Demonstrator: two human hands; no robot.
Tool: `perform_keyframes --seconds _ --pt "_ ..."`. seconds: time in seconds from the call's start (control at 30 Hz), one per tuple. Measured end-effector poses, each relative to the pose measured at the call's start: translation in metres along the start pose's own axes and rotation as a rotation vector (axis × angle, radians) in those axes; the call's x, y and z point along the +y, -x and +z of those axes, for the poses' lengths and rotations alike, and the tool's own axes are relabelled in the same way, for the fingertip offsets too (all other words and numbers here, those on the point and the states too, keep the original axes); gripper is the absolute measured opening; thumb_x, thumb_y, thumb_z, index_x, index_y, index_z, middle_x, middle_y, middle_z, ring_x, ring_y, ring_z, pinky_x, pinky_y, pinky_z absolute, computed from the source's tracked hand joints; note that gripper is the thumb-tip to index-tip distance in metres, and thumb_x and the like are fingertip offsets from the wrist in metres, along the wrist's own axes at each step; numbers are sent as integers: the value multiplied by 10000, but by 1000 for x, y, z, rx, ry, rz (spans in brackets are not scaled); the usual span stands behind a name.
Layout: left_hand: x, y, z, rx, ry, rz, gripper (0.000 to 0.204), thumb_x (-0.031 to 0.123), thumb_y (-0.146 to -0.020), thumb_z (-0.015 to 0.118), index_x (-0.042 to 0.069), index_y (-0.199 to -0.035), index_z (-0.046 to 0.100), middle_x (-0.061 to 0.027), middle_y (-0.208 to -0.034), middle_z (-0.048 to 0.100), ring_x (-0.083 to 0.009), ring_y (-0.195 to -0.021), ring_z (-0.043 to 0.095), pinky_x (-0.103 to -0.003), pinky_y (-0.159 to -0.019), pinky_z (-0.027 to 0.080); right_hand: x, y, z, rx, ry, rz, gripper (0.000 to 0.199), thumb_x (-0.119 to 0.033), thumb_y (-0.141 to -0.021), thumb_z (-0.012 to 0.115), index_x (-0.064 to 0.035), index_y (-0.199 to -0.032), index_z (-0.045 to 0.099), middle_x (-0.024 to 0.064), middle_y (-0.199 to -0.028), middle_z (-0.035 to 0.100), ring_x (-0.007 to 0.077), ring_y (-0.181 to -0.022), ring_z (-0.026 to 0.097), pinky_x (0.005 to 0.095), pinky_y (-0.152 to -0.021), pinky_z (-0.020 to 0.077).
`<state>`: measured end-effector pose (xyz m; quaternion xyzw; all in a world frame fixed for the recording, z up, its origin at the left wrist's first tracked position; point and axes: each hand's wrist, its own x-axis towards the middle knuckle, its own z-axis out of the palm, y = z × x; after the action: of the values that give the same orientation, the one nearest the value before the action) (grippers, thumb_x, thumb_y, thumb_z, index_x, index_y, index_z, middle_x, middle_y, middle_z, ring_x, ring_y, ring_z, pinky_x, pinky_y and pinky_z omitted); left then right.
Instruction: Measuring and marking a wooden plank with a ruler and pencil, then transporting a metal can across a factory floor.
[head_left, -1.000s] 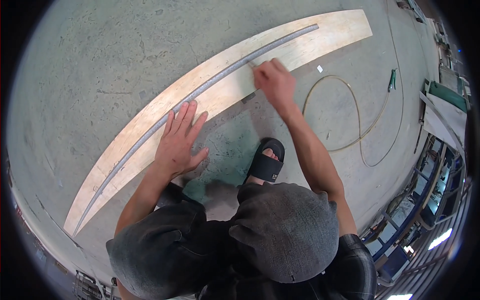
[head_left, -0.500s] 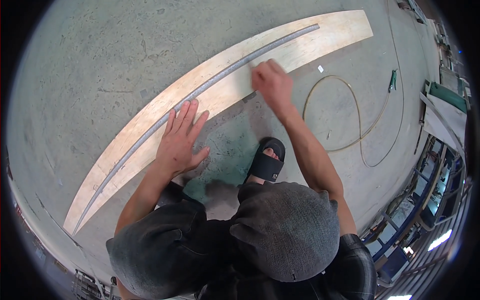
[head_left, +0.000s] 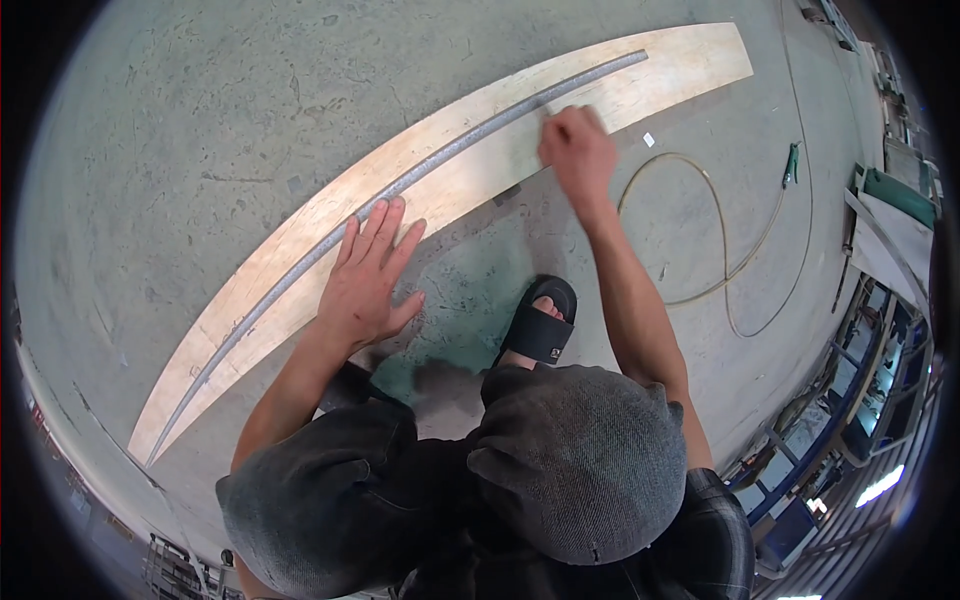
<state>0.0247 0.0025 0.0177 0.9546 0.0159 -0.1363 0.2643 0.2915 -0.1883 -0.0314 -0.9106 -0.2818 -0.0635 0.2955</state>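
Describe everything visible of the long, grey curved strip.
The long, grey curved strip has a mottled surface, material unclear. It lies along a pale, curved wooden board, bowing toward the upper left, right end short of the board's. The open left grip has fingertips at the strip's edge; the right grip blurs nearby, contact unclear.

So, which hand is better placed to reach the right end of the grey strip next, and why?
Probably the right hand: it is curled near the strip, closer to that end. The left hand has its fingers spread on the board farther left, at the strip's edge.
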Motion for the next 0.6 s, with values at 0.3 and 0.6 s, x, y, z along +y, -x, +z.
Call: perform_keyframes --seconds 0.3,0.6 --pt "-1 2 3 1 -15 -3 859 347 -816 748 123 -1557 375 -189 -1656 245 -362 -1545 208 -528 -1248 181 -49 35 3 -187 -213 -216 126 -70 -812 753 -70 -791 628 63 -750 578 253 -638 609 370 -570 490" --pt "-31 61 5 -1 -102 9 775 287 -875 715 114 -1551 377 -169 -1620 327 -333 -1513 292 -498 -1234 234 -26 46 -32 -192 -282 110 141 -64 -881 748 -9 -822 633 80 -737 564 175 -576 603 319 -529 479"
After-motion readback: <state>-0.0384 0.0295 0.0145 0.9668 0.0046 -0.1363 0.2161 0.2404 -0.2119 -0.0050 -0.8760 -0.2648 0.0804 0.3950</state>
